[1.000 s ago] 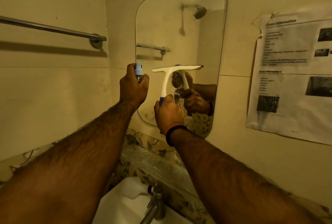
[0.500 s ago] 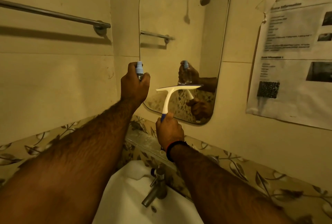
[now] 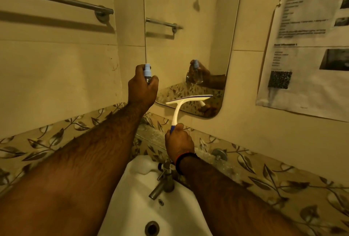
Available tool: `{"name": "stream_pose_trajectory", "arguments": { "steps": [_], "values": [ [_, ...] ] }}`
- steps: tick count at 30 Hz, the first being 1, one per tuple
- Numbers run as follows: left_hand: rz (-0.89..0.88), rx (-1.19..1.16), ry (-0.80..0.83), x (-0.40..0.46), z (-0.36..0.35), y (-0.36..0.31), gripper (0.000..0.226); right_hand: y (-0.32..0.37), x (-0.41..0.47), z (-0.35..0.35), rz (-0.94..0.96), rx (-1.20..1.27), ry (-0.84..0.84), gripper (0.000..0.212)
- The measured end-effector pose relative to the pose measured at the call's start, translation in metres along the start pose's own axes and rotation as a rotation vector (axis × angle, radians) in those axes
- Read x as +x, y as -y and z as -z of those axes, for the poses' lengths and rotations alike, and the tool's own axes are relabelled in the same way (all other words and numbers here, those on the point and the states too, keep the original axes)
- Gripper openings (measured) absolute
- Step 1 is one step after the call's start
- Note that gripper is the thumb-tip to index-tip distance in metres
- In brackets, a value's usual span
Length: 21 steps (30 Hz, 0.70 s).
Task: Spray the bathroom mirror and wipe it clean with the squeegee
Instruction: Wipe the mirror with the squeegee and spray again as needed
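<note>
Your left hand (image 3: 143, 88) is raised at the mirror's lower left edge, arm extended, fingers wrapped tight round a small spray bottle (image 3: 147, 72); only its pale blue nozzle top shows above the fist, the clear body appearing in the reflection. Your right hand (image 3: 179, 142) sits lower, above the sink (image 3: 130, 194), fist closed on the blue grip of the squeegee (image 3: 186, 103), wrist bent upward. The white handle curves up; the blade lies roughly level against the lower part of the mirror (image 3: 190, 33), near its bottom edge. Mirror top is cut off by the frame. Text on the wall notice (image 3: 306, 46) is blurred, unreadable. Tap (image 3: 162, 181) partly hidden behind your right wrist.
</note>
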<state>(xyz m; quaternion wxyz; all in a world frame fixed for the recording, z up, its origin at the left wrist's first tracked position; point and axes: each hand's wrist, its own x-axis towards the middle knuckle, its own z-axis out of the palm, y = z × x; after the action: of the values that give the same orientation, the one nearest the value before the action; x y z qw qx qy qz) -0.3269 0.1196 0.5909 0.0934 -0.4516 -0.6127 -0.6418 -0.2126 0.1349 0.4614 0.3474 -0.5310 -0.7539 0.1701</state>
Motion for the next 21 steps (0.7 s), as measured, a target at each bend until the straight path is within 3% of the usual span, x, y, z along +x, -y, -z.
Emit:
{"name": "stream_pose_trajectory", "arguments": {
  "steps": [5,21],
  "values": [
    [0.024,0.004,0.020,-0.006,0.000,0.001,0.044,-0.008,-0.008,-0.004,-0.028,-0.009,-0.005,0.036],
    [0.013,0.023,0.032,-0.019,-0.001,0.006,0.044,-0.023,-0.019,-0.005,-0.076,0.003,0.065,0.025]
  ]
}}
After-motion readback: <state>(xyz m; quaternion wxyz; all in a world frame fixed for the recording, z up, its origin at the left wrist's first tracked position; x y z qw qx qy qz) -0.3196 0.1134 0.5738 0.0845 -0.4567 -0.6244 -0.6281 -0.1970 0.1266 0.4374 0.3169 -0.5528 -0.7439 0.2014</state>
